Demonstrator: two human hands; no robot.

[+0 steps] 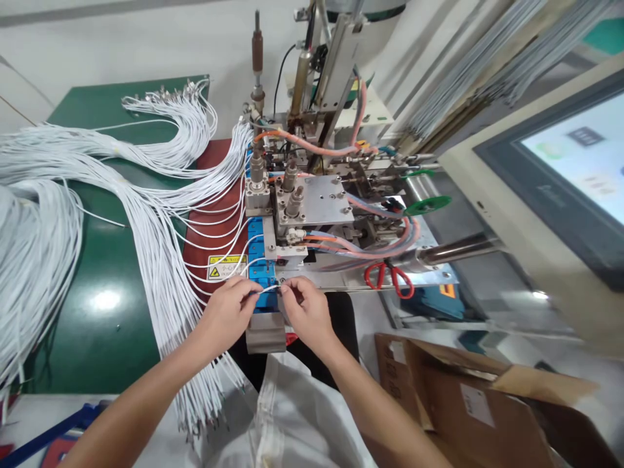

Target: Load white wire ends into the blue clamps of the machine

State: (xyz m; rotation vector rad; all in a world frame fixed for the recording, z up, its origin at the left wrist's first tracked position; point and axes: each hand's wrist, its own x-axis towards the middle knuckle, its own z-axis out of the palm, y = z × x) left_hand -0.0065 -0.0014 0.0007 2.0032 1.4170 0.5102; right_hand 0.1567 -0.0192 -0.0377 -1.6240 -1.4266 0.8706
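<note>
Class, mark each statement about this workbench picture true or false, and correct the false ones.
1. The left hand and the right hand both pinch one thin white wire at the blue fixture. True.
2. The red-handled scissors are in the right hand. False: they lie on the machine, beside that hand.
3. The wire bundle lies across a green mat. True.
4. The screen is dark. False: it is lit.
</note>
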